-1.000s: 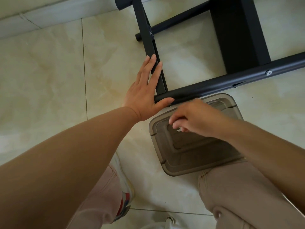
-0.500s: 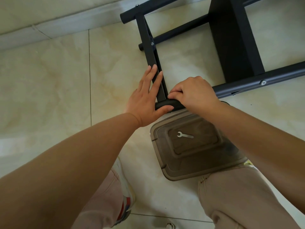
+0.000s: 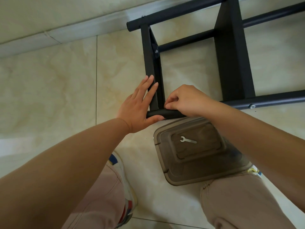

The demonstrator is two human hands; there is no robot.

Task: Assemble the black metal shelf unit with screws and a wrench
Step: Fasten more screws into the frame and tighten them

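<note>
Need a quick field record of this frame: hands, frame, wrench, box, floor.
left hand: flat, fingers straight along the upright bar, thumb against the lower tube's end
right hand: fingers curled, pinching something at the corner joint; what it pinches is hidden
shelf frame: black metal, lying on the floor
wrench: small, silver, lying untouched on the box lid
box: smoky clear plastic, lid on, between the knees
floor: beige tiles
</note>
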